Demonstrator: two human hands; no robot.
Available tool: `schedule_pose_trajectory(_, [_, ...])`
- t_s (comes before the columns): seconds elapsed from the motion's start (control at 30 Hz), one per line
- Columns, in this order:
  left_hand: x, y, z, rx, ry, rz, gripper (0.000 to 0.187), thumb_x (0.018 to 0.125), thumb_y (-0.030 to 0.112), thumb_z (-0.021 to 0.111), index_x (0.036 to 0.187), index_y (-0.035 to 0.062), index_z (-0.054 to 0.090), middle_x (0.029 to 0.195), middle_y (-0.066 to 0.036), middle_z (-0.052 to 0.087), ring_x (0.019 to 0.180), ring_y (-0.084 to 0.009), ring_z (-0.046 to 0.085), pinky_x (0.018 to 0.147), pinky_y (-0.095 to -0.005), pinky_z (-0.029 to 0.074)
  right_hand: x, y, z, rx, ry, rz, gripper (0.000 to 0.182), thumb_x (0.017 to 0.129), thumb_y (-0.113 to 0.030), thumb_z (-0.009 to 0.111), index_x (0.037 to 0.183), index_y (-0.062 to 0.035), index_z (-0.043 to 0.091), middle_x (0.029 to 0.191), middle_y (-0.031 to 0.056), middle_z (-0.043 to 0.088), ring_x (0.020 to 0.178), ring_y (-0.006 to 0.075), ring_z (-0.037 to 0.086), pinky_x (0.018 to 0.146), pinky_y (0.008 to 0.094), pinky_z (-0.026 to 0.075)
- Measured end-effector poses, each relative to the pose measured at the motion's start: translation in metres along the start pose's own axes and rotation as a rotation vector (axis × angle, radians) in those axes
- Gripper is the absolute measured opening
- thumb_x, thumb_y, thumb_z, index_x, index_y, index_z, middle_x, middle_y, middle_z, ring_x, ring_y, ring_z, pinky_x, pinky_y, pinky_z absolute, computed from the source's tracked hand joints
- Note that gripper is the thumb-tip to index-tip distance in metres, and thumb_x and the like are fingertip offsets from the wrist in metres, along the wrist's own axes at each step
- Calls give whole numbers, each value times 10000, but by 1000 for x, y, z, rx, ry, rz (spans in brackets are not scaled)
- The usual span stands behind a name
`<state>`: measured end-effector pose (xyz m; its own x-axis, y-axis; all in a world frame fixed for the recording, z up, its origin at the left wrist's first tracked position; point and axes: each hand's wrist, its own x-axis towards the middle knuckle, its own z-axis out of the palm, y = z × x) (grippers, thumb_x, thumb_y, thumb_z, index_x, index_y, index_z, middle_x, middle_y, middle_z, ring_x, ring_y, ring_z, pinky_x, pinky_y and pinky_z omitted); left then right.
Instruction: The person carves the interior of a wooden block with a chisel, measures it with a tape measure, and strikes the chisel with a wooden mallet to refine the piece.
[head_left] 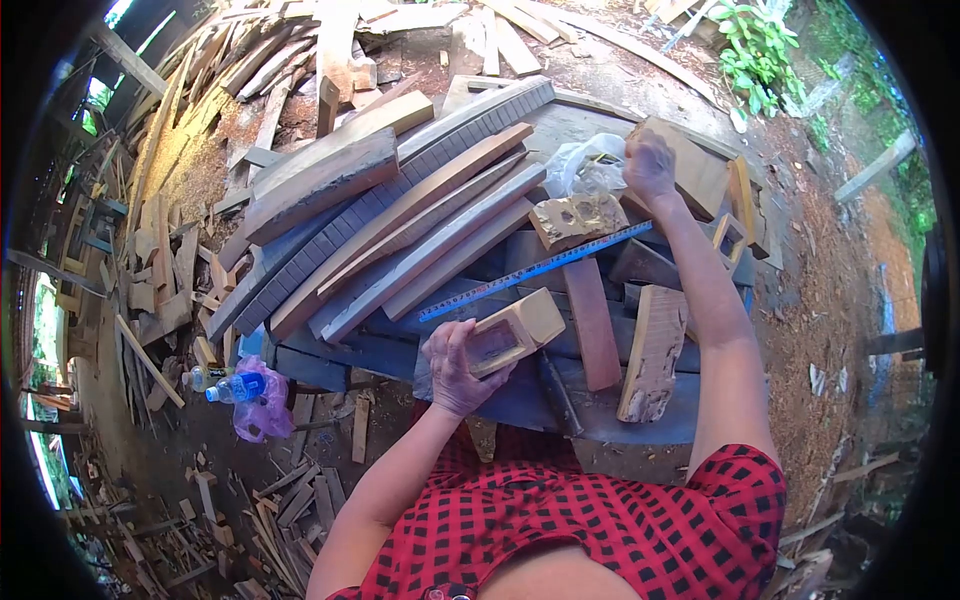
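My left hand [458,372] grips the near left end of a light wooden block with a rectangular hollow [540,318], low over the front of the workbench [400,345]. Farther out, my right hand [650,165] is closed in a fist at the near edge of a brown board [690,165]; what it holds, if anything, is hidden. Left of that fist is a clear plastic bag [585,165]. A rough block with holes [578,220] lies below the bag, and a blue ruler [535,270] runs diagonally between this block and the hollow one.
Long planks [410,230] are piled on the left of the bench. A reddish board [592,325], a rough-edged block [655,350] and a dark rod [558,395] lie near the front. A pink bag [265,405] and blue bottle [236,387] are at the left.
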<state>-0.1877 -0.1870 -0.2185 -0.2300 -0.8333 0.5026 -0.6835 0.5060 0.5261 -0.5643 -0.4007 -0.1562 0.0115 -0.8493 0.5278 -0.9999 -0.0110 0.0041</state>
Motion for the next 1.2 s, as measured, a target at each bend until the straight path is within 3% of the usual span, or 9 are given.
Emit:
schedule_pose_trajectory(0.13, [-1,0,1,5,4,5,895,579,387,874,1311,134,427,1161,-116,530,1107,-326,507,949,-463,377,17,-8,50,368,-170,-60,182,740,-161,571,785,-48,706,811,191,669,796,343,651,752,412,507])
schedule_pose_trajectory(0.2, [-1,-1,1,8,11,4,893,580,388,874,1311,134,428,1161,-116,530,1107,-325,505,949,-461,377,25,-6,71,486,-422,81,206,746,-167,563,768,-32,716,790,200,679,735,372,651,712,428,515])
schedule_pose_trajectory(0.37, [1,-1,-1,-4,-3,4,885,575,383,880,1299,131,437,1160,-118,528,1098,-323,503,945,-454,381,22,18,91,112,-445,261,224,759,-130,559,874,-41,729,938,220,689,915,362,675,830,429,523])
schedule_pose_trajectory(0.6, [2,-2,-1,-16,7,2,872,573,387,881,1285,128,448,1146,-114,529,1082,-324,508,937,-452,382,34,24,87,36,-680,198,272,810,-143,580,1024,-46,718,1137,201,661,1088,311,639,934,412,500])
schedule_pose_trajectory(0.73, [3,-2,-2,-27,-5,0,870,575,398,877,1281,126,450,1128,-107,528,1072,-318,508,927,-454,380,42,13,86,-73,-705,153,263,811,-122,579,1021,-56,722,1117,200,669,1064,305,653,942,404,503])
schedule_pose_trajectory(0.8, [2,-2,-2,-29,-11,-5,870,574,400,876,1281,125,449,1123,-105,526,1071,-316,508,925,-454,378,45,9,88,-237,-691,-62,263,840,-154,540,1002,-75,731,1097,175,683,1034,291,668,924,395,513])
schedule_pose_trajectory(1.0, [1,-2,-1,-40,-15,-15,899,549,378,881,1295,150,433,1165,-85,510,1115,-293,495,939,-449,354,56,51,157,-20,-501,-266,271,830,-229,539,1001,-100,706,1072,116,683,1019,275,647,869,351,520])
schedule_pose_trajectory(1.13, [0,-3,-1,-43,-28,-16,899,551,380,880,1295,146,433,1172,-88,510,1117,-296,495,939,-449,354,52,51,158,34,-471,-163,281,829,-242,540,1002,-95,706,1052,124,684,987,273,654,863,344,523])
schedule_pose_trajectory(1.2, [1,-4,-2,-41,-28,-19,899,552,382,880,1295,146,433,1173,-88,510,1118,-296,496,938,-450,354,54,49,152,-67,-626,-141,270,859,-246,533,1002,-92,702,1052,122,688,974,260,659,854,336,520])
